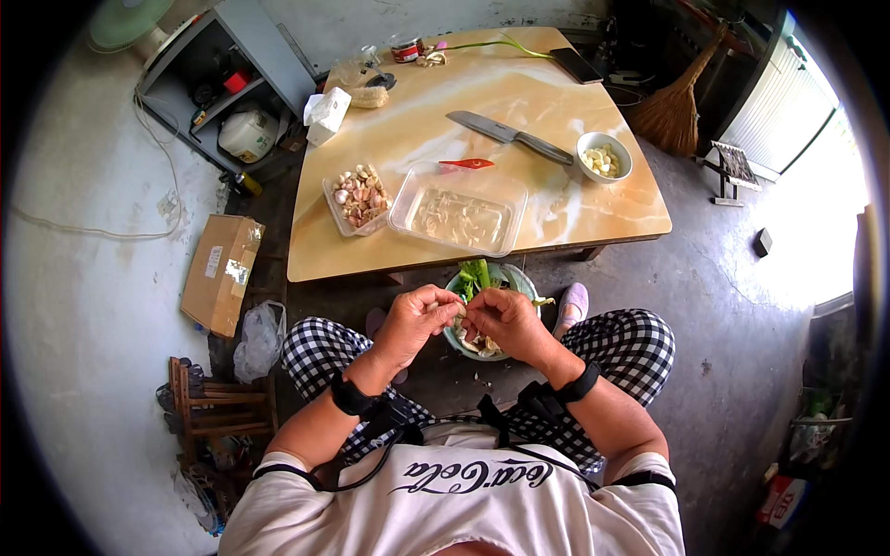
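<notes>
My left hand point(413, 324) and my right hand point(512, 324) meet above a basin point(521, 281) on the floor between my knees. Their fingertips pinch together on a small pale garlic clove point(461, 312), mostly hidden by the fingers. Green stalks point(476, 274) and papery garlic skins point(484, 347) lie in the basin. On the table's near side, a plastic tub point(360, 199) holds unpeeled garlic cloves. Touching it is a clear plastic tray point(514, 215) with some skins inside. Farther right, a white bowl point(627, 153) contains peeled cloves.
A large kitchen knife point(505, 132) lies on the table point(408, 144), its handle near the bowl. Behind the tray is a red pepper-like item point(466, 163). A phone point(576, 66) and a tissue pack point(326, 115) sit farther back. A cardboard box point(221, 273) stands left, a broom point(677, 102) right.
</notes>
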The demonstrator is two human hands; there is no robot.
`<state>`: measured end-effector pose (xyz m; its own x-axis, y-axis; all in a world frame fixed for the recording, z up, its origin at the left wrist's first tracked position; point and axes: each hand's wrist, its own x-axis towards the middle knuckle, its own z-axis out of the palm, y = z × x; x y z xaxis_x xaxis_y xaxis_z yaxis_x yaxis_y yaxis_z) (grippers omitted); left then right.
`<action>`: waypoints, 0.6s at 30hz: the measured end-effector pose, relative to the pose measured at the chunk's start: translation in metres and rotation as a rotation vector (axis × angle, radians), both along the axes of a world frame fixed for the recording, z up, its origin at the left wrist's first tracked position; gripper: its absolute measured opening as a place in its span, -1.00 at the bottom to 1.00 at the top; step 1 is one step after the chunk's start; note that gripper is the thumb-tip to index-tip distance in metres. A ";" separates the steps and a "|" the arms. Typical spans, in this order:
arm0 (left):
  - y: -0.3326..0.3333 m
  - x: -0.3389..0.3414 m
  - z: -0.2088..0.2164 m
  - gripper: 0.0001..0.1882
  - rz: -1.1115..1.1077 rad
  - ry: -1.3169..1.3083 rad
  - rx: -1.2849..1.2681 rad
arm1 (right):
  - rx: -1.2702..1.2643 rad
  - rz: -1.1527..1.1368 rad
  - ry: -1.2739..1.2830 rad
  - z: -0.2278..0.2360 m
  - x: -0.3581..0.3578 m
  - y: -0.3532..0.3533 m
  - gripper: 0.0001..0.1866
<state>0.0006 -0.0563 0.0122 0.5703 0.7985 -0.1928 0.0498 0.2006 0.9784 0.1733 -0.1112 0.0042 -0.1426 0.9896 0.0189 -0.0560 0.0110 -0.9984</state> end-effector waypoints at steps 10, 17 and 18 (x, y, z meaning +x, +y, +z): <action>0.001 -0.002 0.006 -0.85 -0.063 -0.042 -0.111 | -0.041 0.065 0.049 -0.002 0.002 -0.001 -0.92; 0.002 -0.004 0.005 -0.88 -0.042 -0.104 -0.201 | -0.100 0.054 0.156 0.002 0.000 -0.001 -0.88; 0.003 -0.005 0.005 -0.88 -0.039 -0.103 -0.202 | -0.083 0.057 0.162 0.003 0.000 -0.001 -0.86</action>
<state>-0.0042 -0.0536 0.0171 0.6246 0.7268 -0.2859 -0.0367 0.3930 0.9188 0.1729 -0.1120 0.0067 -0.1999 0.9792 -0.0349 -0.2143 -0.0784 -0.9736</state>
